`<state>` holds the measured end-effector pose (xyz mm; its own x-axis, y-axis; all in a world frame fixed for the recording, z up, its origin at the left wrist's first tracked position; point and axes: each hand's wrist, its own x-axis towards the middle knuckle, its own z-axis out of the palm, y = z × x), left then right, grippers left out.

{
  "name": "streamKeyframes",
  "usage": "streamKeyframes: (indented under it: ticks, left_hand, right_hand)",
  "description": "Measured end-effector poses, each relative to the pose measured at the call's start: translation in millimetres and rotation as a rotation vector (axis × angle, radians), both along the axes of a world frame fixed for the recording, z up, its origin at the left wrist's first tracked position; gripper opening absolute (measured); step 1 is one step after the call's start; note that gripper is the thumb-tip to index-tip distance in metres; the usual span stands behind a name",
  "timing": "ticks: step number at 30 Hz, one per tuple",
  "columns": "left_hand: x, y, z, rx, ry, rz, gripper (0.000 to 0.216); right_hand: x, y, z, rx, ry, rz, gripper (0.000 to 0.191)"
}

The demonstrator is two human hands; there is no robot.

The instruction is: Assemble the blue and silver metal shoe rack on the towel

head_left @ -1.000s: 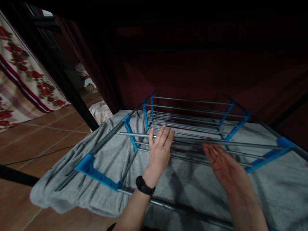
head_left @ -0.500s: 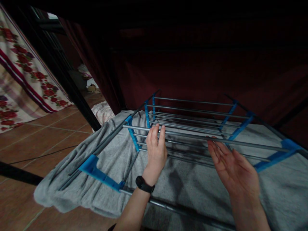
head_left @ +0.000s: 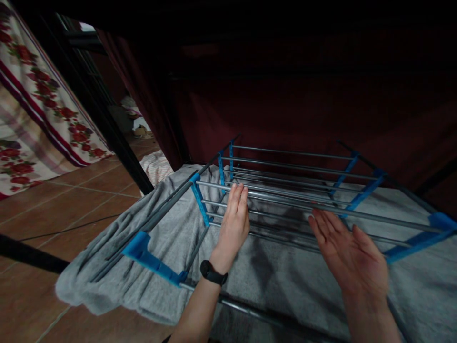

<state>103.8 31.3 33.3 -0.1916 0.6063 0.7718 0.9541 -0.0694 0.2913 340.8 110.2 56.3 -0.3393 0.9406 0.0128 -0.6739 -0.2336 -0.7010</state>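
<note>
The gray rod (head_left: 278, 197) spans mid-frame between blue brackets (head_left: 416, 242); your left hand (head_left: 233, 226) lies against it, fingers straight, your right hand (head_left: 352, 259) palm-up, unclenched beneath. Ungripped, a poorly seated end could slip toward the gray blanket (head_left: 285, 276).

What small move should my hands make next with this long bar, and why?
Probably press the long bar down near its left end with your left hand. That end meets the top of the blue bracket, but I can't tell if it's seated. Your left fingers are at the bar; your right hand is open, palm up.
</note>
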Motion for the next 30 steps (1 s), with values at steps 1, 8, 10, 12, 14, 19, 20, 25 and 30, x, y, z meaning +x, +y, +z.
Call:
streamKeyframes:
  ticks: [1,8,10,12,14,19,20,25,30]
  left_hand:
    - [-0.3,0.3,-0.3,-0.001,-0.002,-0.002,0.07]
    - [-0.7,1.0,-4.5,0.018,-0.001,0.016,0.066]
    - [-0.8,0.3,-6.4,0.024,0.006,0.019,0.066]
    - [-1.1,-0.6,-7.9,0.025,0.011,0.018,0.066]
    - [-1.4,-1.5,-8.6,0.021,0.012,0.02,0.066]
    - [-2.0,-2.2,-8.1,0.028,0.013,0.029,0.064]
    - [-2.2,-2.2,-7.8,0.03,0.013,0.027,0.063]
    - [-2.5,-3.1,-5.9,0.029,0.01,0.024,0.063]
    - [-2.4,-4.3,-3.9,0.049,0.013,0.03,0.061]
  right_hand:
    - [-0.1,0.7,-0.4,-0.001,0.003,0.002,0.038]
    - [0.5,5.5,-3.9,-0.002,-0.001,0.025,0.04]
    - [0.5,6.5,-5.1,-0.002,-0.001,0.036,0.04]
    - [0.5,7.0,-5.8,-0.004,-0.001,0.042,0.041]
    - [0.7,7.2,-6.1,-0.01,-0.002,0.043,0.041]
    - [1.0,7.0,-6.0,-0.025,-0.002,0.032,0.04]
    - [0.9,6.9,-6.1,-0.025,-0.001,0.031,0.04]
    - [0.3,6.5,-6.1,-0.02,-0.004,0.03,0.042]
    - [0.2,5.6,-4.8,-0.025,0.007,0.035,0.043]
